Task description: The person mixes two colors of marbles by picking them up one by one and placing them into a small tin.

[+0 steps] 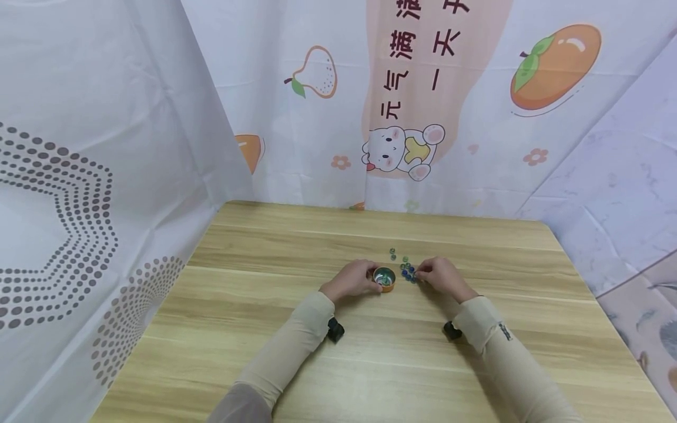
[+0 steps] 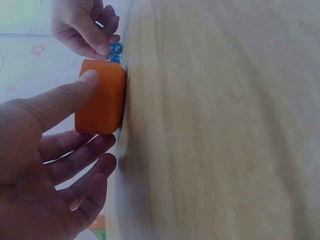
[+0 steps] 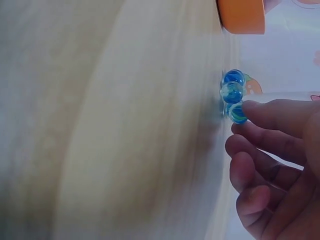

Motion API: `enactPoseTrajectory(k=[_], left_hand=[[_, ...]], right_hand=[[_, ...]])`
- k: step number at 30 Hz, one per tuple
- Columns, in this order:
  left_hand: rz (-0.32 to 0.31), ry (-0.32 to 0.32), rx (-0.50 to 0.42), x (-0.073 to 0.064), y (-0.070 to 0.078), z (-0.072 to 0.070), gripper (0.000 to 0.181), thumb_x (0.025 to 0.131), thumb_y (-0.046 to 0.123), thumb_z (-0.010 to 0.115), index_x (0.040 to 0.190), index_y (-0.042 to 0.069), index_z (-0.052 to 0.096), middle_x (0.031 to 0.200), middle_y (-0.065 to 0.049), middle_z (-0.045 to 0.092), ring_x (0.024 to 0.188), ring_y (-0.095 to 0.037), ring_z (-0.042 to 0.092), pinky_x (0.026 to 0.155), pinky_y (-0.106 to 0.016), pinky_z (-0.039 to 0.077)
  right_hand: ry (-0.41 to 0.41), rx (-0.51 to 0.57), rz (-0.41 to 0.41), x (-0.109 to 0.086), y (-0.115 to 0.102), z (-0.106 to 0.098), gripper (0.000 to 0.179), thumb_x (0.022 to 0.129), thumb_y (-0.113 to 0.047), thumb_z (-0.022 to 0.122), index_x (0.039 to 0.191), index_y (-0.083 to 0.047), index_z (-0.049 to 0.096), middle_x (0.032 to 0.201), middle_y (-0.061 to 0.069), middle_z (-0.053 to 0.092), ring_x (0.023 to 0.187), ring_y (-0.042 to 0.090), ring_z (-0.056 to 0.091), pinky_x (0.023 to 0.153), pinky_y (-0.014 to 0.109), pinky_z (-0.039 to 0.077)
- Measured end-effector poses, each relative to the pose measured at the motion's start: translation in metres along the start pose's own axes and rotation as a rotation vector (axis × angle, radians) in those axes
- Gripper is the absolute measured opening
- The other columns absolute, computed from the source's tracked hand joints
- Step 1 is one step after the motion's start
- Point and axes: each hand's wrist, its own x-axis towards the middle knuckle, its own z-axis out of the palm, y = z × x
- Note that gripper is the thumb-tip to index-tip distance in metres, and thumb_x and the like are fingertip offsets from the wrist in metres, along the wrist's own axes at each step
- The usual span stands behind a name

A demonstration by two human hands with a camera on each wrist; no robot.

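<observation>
A small round bowl [image 1: 388, 288], orange outside and shiny metal inside, stands on the wooden table. My left hand [image 1: 352, 279] grips its side, thumb near the rim and fingers round the other side. Something greenish, probably marbles, lies inside it. Just right of the bowl is a cluster of blue and green glass marbles [image 1: 405, 274]. My right hand [image 1: 443, 277] is at the right edge of this cluster. In the right wrist view its thumb and index finger pinch a blue-green marble [image 3: 237, 114], beside other marbles [image 3: 232, 93]; the remaining fingers are curled.
A couple of green marbles [image 1: 392, 251] lie farther back, apart from the cluster. The wooden table [image 1: 370, 370] runs back to a printed curtain [image 1: 317, 147]. More cloth hangs on the left [image 1: 106, 147] and right. Black straps sit at both wrists.
</observation>
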Motion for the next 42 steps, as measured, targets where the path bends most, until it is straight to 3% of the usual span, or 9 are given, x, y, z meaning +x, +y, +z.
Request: enactPoseTrajectory(k=[8, 22, 42], left_hand=[[0.004, -0.003, -0.006, -0.001, -0.001, 0.000, 0.054, 0.082, 0.027, 0.079, 0.131, 0.011, 0.061, 0.108, 0.001, 0.068, 0.094, -0.009, 0.059, 0.087, -0.027, 0.048], [0.021, 0.005, -0.004, 0.000, 0.000, -0.001, 0.054, 0.082, 0.028, 0.079, 0.130, 0.010, 0.061, 0.108, 0.001, 0.068, 0.093, -0.009, 0.059, 0.085, -0.026, 0.048], [0.018, 0.003, 0.025, -0.001, 0.002, -0.001, 0.054, 0.083, 0.028, 0.078, 0.131, 0.011, 0.061, 0.108, 0.001, 0.068, 0.094, -0.009, 0.060, 0.086, -0.026, 0.049]], right_hand=[[0.012, 0.000, -0.020, 0.000, -0.001, -0.002, 0.015, 0.091, -0.014, 0.065, 0.095, -0.002, 0.074, 0.086, 0.008, 0.072, 0.072, 0.013, 0.059, 0.065, 0.030, 0.048], [0.013, 0.032, 0.016, 0.001, -0.008, -0.005, 0.017, 0.092, -0.015, 0.065, 0.098, -0.002, 0.074, 0.089, 0.010, 0.071, 0.076, 0.016, 0.060, 0.068, 0.031, 0.048], [0.039, 0.082, 0.006, -0.001, -0.018, -0.004, 0.015, 0.091, -0.016, 0.065, 0.096, -0.004, 0.073, 0.083, 0.006, 0.068, 0.072, 0.016, 0.056, 0.064, 0.029, 0.045]])
